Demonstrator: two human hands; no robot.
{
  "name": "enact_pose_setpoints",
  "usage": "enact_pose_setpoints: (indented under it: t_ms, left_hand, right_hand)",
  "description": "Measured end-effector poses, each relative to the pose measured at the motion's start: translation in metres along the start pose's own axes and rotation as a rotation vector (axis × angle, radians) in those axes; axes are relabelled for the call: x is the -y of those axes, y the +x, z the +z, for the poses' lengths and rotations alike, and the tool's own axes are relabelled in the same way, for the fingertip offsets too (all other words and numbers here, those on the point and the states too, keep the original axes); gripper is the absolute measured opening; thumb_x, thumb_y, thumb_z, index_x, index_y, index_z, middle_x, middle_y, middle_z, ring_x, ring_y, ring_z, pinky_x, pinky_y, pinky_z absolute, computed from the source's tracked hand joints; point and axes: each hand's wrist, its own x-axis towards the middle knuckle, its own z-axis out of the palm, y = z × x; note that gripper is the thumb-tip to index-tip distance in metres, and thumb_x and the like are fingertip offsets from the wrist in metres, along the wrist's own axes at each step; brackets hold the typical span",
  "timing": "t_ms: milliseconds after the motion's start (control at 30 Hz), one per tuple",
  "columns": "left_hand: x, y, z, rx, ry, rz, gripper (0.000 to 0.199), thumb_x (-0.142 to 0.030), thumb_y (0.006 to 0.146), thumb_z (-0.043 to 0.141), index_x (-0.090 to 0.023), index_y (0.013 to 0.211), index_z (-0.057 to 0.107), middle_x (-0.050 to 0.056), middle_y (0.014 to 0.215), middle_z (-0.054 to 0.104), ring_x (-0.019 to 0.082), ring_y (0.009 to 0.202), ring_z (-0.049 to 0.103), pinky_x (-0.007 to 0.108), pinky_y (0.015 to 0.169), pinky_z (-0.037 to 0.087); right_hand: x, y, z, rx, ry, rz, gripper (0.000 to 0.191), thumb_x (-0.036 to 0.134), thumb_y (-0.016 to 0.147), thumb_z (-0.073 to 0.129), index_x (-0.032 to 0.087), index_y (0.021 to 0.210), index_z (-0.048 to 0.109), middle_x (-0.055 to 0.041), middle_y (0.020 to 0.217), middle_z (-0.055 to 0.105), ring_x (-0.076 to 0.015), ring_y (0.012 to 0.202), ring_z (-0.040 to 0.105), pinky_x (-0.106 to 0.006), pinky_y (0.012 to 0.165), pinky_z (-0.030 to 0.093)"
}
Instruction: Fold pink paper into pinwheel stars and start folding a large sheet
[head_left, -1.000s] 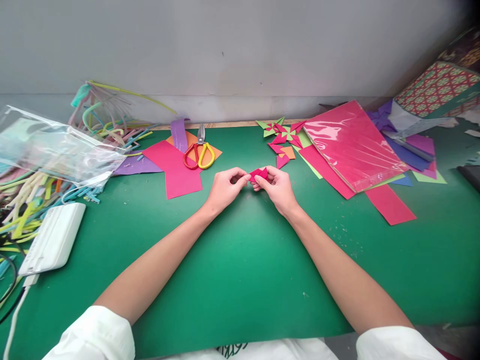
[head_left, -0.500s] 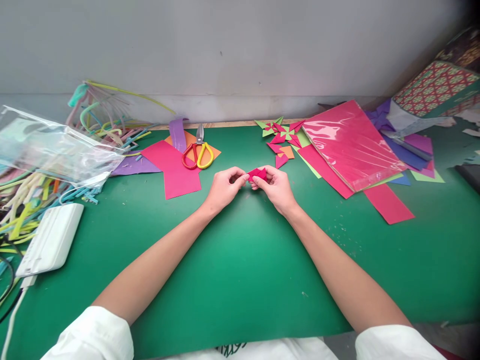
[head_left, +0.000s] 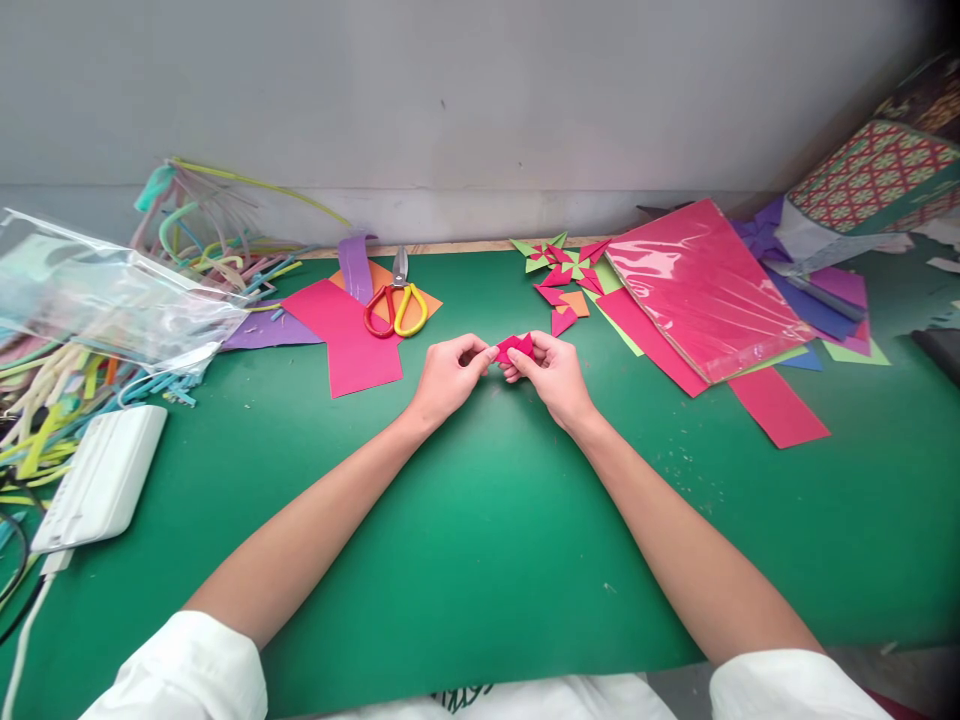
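head: left hand [head_left: 451,375], right hand [head_left: 557,378] pinch red paper [head_left: 513,345]; shirt print [head_left: 459,698] illegible.

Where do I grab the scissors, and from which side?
I'd take the scissors by the red and yellow handles, coming from the near side: their wide loops face this way, while the blades point away toward the wall.

Folded piece [head_left: 514,349]: between left hand [head_left: 454,370] and right hand [head_left: 551,372]
Scissors [head_left: 409,322]: left, on paper [head_left: 365,365]
Stars [head_left: 574,269]: behind right hand
Pack [head_left: 709,295]: right of stars
Bag [head_left: 127,290]: far left, on strips [head_left: 41,450]
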Motion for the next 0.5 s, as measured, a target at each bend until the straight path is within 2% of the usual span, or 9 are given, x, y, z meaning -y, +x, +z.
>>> enact_pose_setpoints:
  t_ms: [300, 400, 500]
  left_hand:
    - [-0.0009, -0.0005, -0.0003, 0.008, 0.004, -0.011, 0.033, -0.046, 0.095, 0.065, -0.018, 0.078, 0.07, 0.0, 0.063, 0.064, 0.014, 0.06, 0.053, 0.027, 0.06, 0.039]
    - [0.0, 0.0004, -0.0011, 0.006, -0.032, -0.008, 0.041, -0.049, 0.098, 0.06, -0.018, 0.074, 0.067, 0.0, 0.064, 0.064, 0.014, 0.061, 0.055, 0.028, 0.062, 0.041]
    - [0.0019, 0.002, -0.0019, -0.027, -0.142, -0.023, 0.045, -0.054, 0.102, 0.052, -0.018, 0.078, 0.067, 0.002, 0.068, 0.065, 0.015, 0.062, 0.057, 0.028, 0.064, 0.044]
  right_hand:
    - [-0.0006, 0.0002, 0.0007, 0.002, 0.038, -0.003, 0.03, 0.046, 0.082, 0.083, 0.02, 0.084, 0.068, -0.0009, 0.074, 0.073, -0.0169, 0.066, 0.069, -0.03, 0.063, 0.062]
    - [-0.0009, 0.0, 0.0003, -0.022, 0.038, 0.002, 0.033, 0.048, 0.08, 0.084, 0.02, 0.083, 0.068, -0.0009, 0.072, 0.073, -0.0175, 0.065, 0.07, -0.031, 0.062, 0.062]
    - [-0.0008, 0.0, -0.0008, -0.055, 0.04, 0.016, 0.036, 0.052, 0.078, 0.085, 0.021, 0.084, 0.068, -0.0012, 0.072, 0.074, -0.0185, 0.066, 0.071, -0.032, 0.063, 0.064]
